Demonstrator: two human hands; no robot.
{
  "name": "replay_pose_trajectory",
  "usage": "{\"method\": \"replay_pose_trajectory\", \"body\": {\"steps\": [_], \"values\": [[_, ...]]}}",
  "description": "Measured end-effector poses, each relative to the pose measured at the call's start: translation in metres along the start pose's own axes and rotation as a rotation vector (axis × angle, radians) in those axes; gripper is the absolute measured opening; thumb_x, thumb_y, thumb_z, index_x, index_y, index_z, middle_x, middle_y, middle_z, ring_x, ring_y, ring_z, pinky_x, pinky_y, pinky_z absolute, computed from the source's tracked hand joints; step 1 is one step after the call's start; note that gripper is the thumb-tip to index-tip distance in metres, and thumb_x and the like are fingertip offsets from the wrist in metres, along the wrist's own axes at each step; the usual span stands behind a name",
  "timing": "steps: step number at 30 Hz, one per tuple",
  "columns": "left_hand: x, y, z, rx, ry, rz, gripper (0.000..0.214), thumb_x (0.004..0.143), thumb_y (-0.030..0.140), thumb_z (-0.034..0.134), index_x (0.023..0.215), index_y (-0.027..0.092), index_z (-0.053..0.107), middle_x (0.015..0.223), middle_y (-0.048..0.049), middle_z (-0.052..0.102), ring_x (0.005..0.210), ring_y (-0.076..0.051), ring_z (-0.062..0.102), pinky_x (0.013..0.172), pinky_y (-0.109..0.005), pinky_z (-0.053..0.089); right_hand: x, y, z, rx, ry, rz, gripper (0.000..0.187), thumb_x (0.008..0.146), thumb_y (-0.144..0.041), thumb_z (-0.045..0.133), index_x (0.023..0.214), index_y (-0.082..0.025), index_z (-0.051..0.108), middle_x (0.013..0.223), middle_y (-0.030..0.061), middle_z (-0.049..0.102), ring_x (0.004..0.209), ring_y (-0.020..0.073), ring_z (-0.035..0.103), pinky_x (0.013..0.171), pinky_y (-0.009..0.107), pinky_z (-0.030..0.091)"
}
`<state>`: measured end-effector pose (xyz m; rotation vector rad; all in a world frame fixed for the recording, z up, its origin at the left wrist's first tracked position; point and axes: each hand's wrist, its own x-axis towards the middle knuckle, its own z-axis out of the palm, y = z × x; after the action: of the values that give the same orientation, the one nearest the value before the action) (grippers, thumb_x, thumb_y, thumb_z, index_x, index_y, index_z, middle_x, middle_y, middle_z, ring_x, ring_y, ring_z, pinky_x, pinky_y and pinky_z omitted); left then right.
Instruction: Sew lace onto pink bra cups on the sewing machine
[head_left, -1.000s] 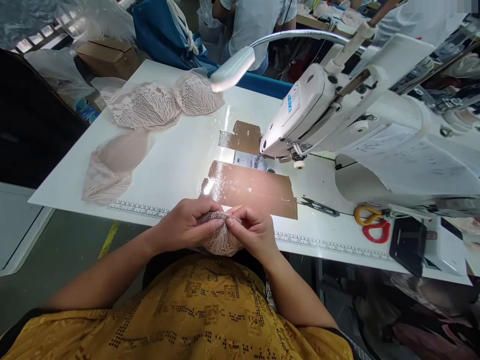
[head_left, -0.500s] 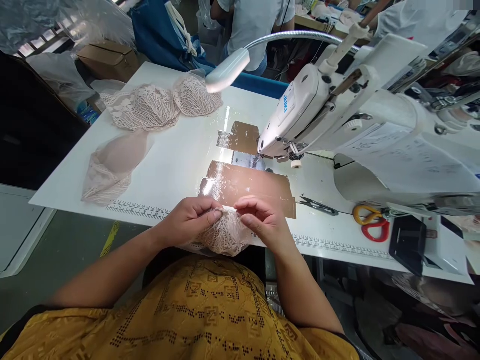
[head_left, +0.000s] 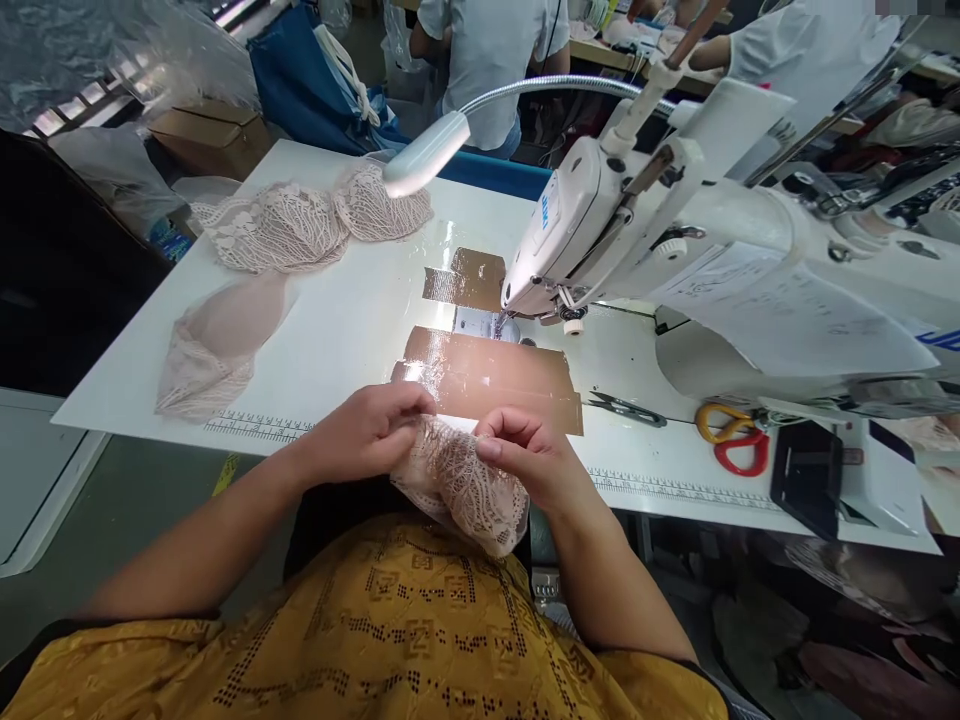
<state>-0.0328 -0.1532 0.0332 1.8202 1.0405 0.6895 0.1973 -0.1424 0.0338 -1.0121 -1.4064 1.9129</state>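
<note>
Between my two hands, at the front edge of the table, hangs a beige lace bra cup point(head_left: 480, 480), its upper edge stretched from one hand to the other. My left hand point(head_left: 375, 430) pinches the cup's left end, the fingertips partly hidden by the hand itself. With thumb and forefinger my right hand point(head_left: 525, 450) grips the top edge on the right. Beyond the hands, brown tape-covered card point(head_left: 487, 370) lies in front of the sewing machine point(head_left: 559, 230). More lace bra cups point(head_left: 277, 225) lie at the back left, and a smooth-lined cup point(head_left: 221, 345) is nearer on the left.
Thread snips point(head_left: 628, 408), red-and-yellow scissors point(head_left: 731, 438) and a black phone-like device point(head_left: 806, 480) lie on the right. A lamp point(head_left: 427, 155) on a bendable neck overhangs the white table point(head_left: 345, 340). A person in a white shirt point(head_left: 491, 60) is beyond it.
The lace cup has swung lower and to the right, turning more of its face toward me. My hands have moved a little apart along its edge. The whole view has shifted slightly.
</note>
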Motion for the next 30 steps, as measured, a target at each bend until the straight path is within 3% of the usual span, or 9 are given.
{"method": "replay_pose_trajectory", "body": {"steps": [2,4,10,18,22,24,27,29,30], "values": [[0.002,0.002,-0.001,-0.135,-0.041,0.055,0.029,0.083,0.02,0.053,0.111,0.018,0.06,0.111,-0.0076,0.063,0.103,-0.022,0.058,0.091,-0.033,0.046,-0.002,-0.003,0.001,-0.031,0.013,-0.02,0.032,0.075,-0.048,0.073,0.07,-0.019,0.059,0.06,-0.0039,0.05,0.054,0.0083,0.041,0.05,0.022,0.032],[0.006,0.006,0.002,-0.242,-0.094,0.108,0.037,0.081,0.027,0.062,0.117,0.017,0.058,0.116,-0.0087,0.062,0.108,-0.024,0.057,0.096,-0.035,0.046,-0.004,-0.008,0.002,-0.087,0.024,-0.046,0.031,0.076,-0.046,0.072,0.07,-0.019,0.059,0.06,-0.0037,0.05,0.053,0.0081,0.04,0.049,0.022,0.031],[0.018,0.017,0.019,-0.409,-0.045,0.027,0.017,0.086,0.029,0.064,0.087,0.013,0.069,0.077,-0.0026,0.065,0.068,-0.012,0.057,0.063,-0.023,0.046,-0.005,-0.016,-0.002,-0.234,0.094,-0.13,0.029,0.079,-0.042,0.07,0.069,-0.018,0.06,0.061,-0.0023,0.053,0.054,0.009,0.045,0.049,0.022,0.035],[0.029,0.015,0.04,-0.978,0.049,-0.346,0.027,0.073,0.035,0.077,0.071,0.012,0.062,0.061,0.001,0.059,0.054,-0.009,0.052,0.052,-0.02,0.042,0.012,-0.008,-0.011,-0.018,0.066,-0.062,0.033,0.073,-0.046,0.075,0.067,-0.018,0.058,0.055,-0.0056,0.048,0.05,0.0069,0.04,0.049,0.021,0.033],[0.034,0.013,0.026,-1.085,0.193,-0.443,0.028,0.067,0.033,0.078,0.071,0.013,0.058,0.063,-0.0003,0.061,0.055,-0.012,0.056,0.053,-0.024,0.047,0.016,-0.009,-0.024,-0.055,0.074,-0.025,0.031,0.072,-0.046,0.075,0.074,-0.017,0.064,0.064,-0.0022,0.056,0.058,0.0092,0.048,0.055,0.023,0.04],[0.036,0.011,0.003,-0.96,0.409,-0.385,0.024,0.067,0.03,0.075,0.074,0.013,0.06,0.068,-0.001,0.064,0.061,-0.014,0.058,0.058,-0.026,0.049,0.011,-0.012,-0.037,-0.089,0.133,-0.05,0.029,0.074,-0.045,0.074,0.081,-0.018,0.067,0.075,0.0005,0.062,0.067,0.0116,0.055,0.063,0.025,0.045],[0.044,0.009,-0.032,-0.448,0.778,-0.192,0.015,0.074,0.027,0.07,0.074,0.014,0.062,0.066,0.0018,0.061,0.062,-0.012,0.054,0.058,-0.024,0.045,0.0,-0.018,-0.06,-0.16,0.234,-0.078,0.026,0.078,-0.044,0.07,0.087,-0.02,0.067,0.085,0.0014,0.064,0.076,0.0133,0.059,0.071,0.028,0.048],[0.057,0.005,-0.04,-0.008,0.832,-0.049,0.019,0.08,0.027,0.066,0.067,0.015,0.059,0.06,0.0024,0.054,0.058,-0.01,0.048,0.055,-0.024,0.039,-0.003,-0.024,-0.071,-0.272,0.263,-0.082,0.024,0.082,-0.043,0.066,0.09,-0.02,0.067,0.085,0.0008,0.063,0.075,0.013,0.058,0.07,0.027,0.047],[0.067,0.003,-0.038,0.22,0.779,0.015,0.024,0.083,0.027,0.063,0.063,0.015,0.057,0.059,0.0018,0.051,0.057,-0.011,0.045,0.054,-0.025,0.037,-0.003,-0.027,-0.075,-0.353,0.27,-0.083,0.023,0.084,-0.042,0.063,0.091,-0.021,0.067,0.084,0.0006,0.063,0.073,0.013,0.057,0.069,0.027,0.046]]}}
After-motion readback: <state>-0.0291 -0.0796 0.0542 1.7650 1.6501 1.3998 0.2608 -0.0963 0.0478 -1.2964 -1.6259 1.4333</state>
